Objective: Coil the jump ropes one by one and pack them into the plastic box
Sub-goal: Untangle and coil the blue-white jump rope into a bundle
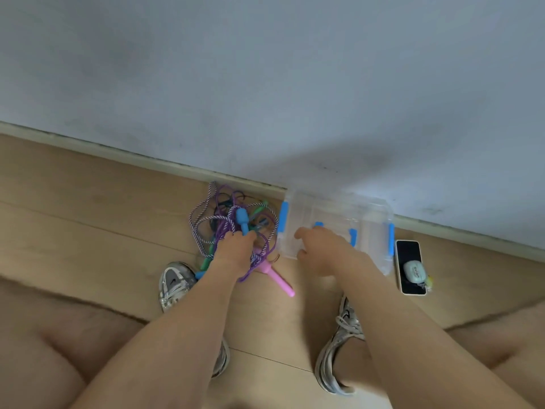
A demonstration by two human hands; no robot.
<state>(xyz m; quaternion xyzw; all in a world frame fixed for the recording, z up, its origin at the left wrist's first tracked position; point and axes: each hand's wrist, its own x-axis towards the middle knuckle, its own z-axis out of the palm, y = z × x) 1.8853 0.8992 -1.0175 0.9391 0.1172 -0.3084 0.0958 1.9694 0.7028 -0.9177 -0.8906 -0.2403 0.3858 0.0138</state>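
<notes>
A tangle of jump ropes (218, 219), purple-white, green and dark cords, lies on the wooden floor against the wall. My left hand (236, 249) grips a blue handle (242, 221) that sticks up out of the pile. A pink handle (278, 280) lies on the floor just right of that hand. The clear plastic box (371, 228) with blue latches stands to the right of the pile, lid on. My right hand (321, 252) rests on the box's near left part with its fingers loosely spread.
A phone (408, 268) with a small pale green case (415, 271) on it lies right of the box. My two sneakers (174, 284) stand on the floor below the hands. The grey wall (265, 84) runs along the back.
</notes>
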